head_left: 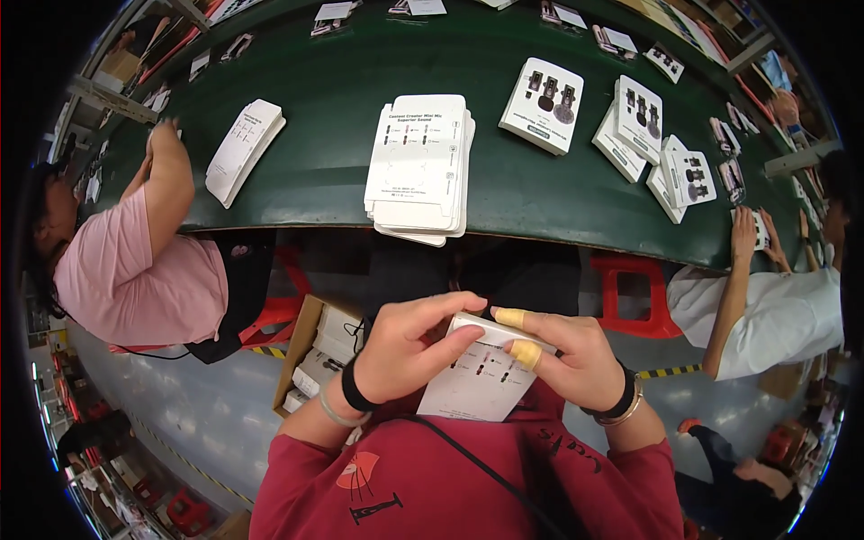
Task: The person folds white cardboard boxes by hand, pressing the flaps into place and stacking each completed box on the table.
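Note:
A white carton (474, 385) with small printed pictures on its face stands upright close to my red shirt. My left hand (407, 345) grips its upper left corner between thumb and fingers. On the other side, my right hand (576, 355), with yellow tape on its thumb and index finger, pinches the upper right edge. The carton's back and whatever is inside it are hidden. On the green table straight ahead lies a stack of flat white cartons (416, 162). To its left rests a smaller stack of similar cartons (243, 148).
Picture-printed white boxes (542, 103) form piles at the table's right, including another pile (639, 121). Co-workers sit at left (135, 243) and right (774, 306). A brown cardboard box (300, 346) stands below, beside my left arm. A red stool (633, 292) is under the table edge.

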Demonstrator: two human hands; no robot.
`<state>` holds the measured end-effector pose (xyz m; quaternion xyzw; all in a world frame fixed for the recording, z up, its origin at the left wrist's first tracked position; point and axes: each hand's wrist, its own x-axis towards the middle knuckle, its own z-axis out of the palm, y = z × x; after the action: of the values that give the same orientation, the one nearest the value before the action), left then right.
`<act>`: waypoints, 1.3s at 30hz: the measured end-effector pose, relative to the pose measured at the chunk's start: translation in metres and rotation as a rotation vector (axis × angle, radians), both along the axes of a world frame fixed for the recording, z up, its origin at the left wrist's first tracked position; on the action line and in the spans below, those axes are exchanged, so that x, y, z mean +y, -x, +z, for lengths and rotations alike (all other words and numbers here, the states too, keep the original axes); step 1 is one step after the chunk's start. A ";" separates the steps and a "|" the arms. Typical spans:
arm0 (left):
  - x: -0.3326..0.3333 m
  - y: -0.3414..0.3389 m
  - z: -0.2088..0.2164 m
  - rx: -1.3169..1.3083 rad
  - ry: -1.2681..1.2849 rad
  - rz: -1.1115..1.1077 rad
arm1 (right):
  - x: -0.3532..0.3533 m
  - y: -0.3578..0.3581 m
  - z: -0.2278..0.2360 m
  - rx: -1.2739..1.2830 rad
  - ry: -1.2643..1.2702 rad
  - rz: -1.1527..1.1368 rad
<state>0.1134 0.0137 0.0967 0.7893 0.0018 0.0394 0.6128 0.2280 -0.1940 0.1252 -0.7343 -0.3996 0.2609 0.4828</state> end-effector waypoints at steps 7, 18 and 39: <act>0.012 -0.023 0.008 0.261 0.300 -0.139 | -0.002 -0.004 0.011 0.233 0.078 0.014; 0.002 -0.011 -0.015 -0.162 0.068 -0.070 | -0.006 0.004 -0.012 0.719 -0.089 -0.121; 0.138 -0.116 -0.060 0.081 -0.641 0.560 | -0.076 -0.169 -0.013 -0.792 -0.083 -0.879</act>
<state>0.2292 0.1521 0.0367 0.9098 0.2280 0.1718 0.3014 0.3972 -0.2702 0.1125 -0.8529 -0.2179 -0.2732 0.3879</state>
